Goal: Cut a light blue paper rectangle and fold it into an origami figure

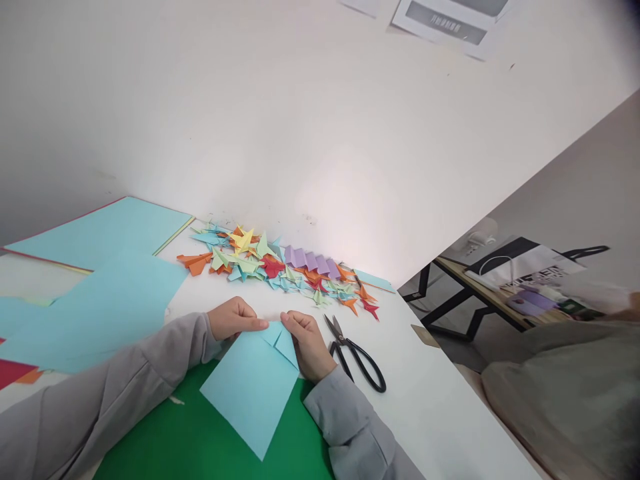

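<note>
Head: left hand (234, 319), right hand (309, 343) hold blue paper (251, 392) between them

The white table (415, 393) carries 1 green sheet (165, 433) at the near edge and, to its right, 1 pair of scissors (342, 341) with parted blades and black handles. Loose blue paper (115, 307) covers much of the left side, near a red piece (13, 373) and an orange scrap (30, 377); beyond lies a blue-topped stack of large sheets (115, 227). Along the wall side spread small folded paper shapes (243, 241) in mixed colors, with purple pleated paper (313, 261) among them. A 2nd table (500, 305), wood-topped, bears a black-and-white bag (530, 267).
</note>
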Tool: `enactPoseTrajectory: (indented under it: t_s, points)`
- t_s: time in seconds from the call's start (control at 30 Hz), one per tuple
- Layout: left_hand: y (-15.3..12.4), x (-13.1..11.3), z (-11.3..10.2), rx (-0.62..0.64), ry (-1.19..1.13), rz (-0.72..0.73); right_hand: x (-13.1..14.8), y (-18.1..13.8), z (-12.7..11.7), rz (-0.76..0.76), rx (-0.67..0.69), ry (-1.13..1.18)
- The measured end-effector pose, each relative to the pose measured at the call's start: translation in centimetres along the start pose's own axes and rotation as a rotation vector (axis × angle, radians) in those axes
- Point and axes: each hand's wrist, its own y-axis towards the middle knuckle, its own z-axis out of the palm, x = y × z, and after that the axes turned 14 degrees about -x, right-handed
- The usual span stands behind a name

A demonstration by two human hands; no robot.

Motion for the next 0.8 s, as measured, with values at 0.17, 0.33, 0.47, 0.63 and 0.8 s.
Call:
enactPoseTrajectory:
  t_s: [0.17,0.33,0.47,0.63,0.8]
  points:
    - [0.31,0.11,0.18,-0.072,-0.044,-0.03,0.49,-0.05,-0.15,0.018,-0.015,0.004]
    - [0.13,-0.21,0.65,-0.048,-0.055,0.012,0.04,-0.23,0.2,-0.034,0.076,-0.092]
    - [0.16,-0.02,0.72,0.057,-0.088,0.023,-0.18,-0.14,0.27,-0.059,0.068,-0.1]
    - [0.5,0.14,0.62,-0.154,-0.231,-0.041,-0.07,-0.13,0.06,-0.075,0.053,-0.075]
    - [0.56,-0.04,0.65,-0.234,-0.27,-0.059,-0.37,-0.22,0.07,-0.064,-0.011,-0.124]
